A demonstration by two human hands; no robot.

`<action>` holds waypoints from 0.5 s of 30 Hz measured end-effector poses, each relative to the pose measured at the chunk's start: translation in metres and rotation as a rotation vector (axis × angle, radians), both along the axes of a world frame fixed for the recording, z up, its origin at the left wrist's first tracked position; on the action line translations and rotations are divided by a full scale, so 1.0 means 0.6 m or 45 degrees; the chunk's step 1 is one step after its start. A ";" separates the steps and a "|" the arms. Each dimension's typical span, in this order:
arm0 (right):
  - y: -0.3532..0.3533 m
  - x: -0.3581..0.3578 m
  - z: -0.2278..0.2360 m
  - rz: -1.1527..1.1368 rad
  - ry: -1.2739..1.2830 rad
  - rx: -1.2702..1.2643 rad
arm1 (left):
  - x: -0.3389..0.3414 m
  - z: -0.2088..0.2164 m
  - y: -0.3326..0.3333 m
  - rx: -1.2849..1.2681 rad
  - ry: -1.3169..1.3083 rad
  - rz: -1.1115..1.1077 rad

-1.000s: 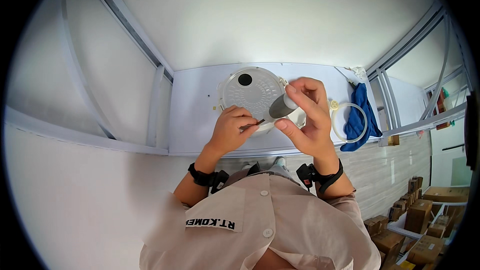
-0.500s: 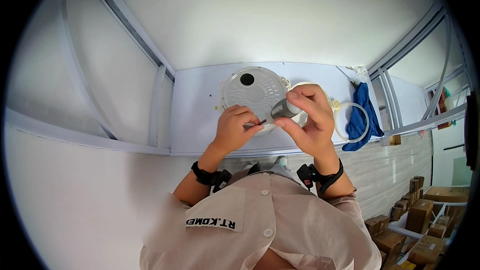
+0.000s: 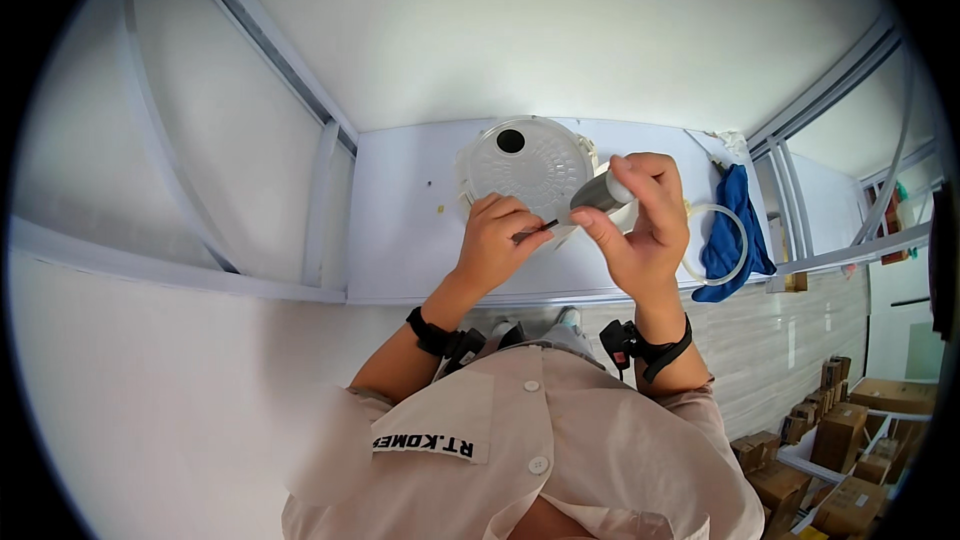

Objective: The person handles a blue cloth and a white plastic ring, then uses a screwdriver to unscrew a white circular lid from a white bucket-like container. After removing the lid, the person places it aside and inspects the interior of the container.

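My right hand holds a small grey cylindrical part between thumb and fingers, tilted over the white table. My left hand pinches a thin dark tool whose tip points toward the cylinder. Just behind both hands lies a round clear plastic lid with a dark hole near its far edge; my fingers cover its near rim.
A blue cloth and a loop of clear tubing lie on the table to the right. Metal frame bars border the table at left and right. Cardboard boxes stand on the floor at lower right.
Both hands have shifted slightly; the cylinder has tilted and come closer to the tool tip in my left hand.
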State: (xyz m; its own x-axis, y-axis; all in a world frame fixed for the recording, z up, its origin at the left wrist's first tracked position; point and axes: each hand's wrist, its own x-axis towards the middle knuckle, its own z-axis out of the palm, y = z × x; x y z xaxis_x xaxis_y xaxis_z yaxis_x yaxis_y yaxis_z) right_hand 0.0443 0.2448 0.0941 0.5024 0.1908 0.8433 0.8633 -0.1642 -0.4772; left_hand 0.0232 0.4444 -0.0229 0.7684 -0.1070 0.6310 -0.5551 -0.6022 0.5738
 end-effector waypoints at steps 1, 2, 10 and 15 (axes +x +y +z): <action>-0.004 0.005 -0.004 -0.018 0.003 0.011 | 0.002 0.000 -0.001 0.003 0.000 0.001; -0.010 0.008 -0.009 0.013 0.052 -0.015 | 0.002 -0.001 -0.001 0.007 0.000 0.003; -0.014 0.004 0.001 0.244 0.215 0.055 | -0.004 0.013 0.009 0.011 0.085 -0.083; -0.018 0.009 0.001 0.077 0.054 -0.103 | -0.006 0.019 0.006 0.057 0.095 -0.045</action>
State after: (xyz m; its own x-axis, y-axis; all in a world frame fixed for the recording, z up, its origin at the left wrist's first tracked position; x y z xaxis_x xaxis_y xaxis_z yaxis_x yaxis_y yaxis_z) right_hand 0.0496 0.2338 0.0945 0.5231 0.2881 0.8021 0.8520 -0.1520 -0.5010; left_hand 0.0197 0.4478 -0.0114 0.8084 -0.1617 0.5661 -0.5330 -0.6093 0.5871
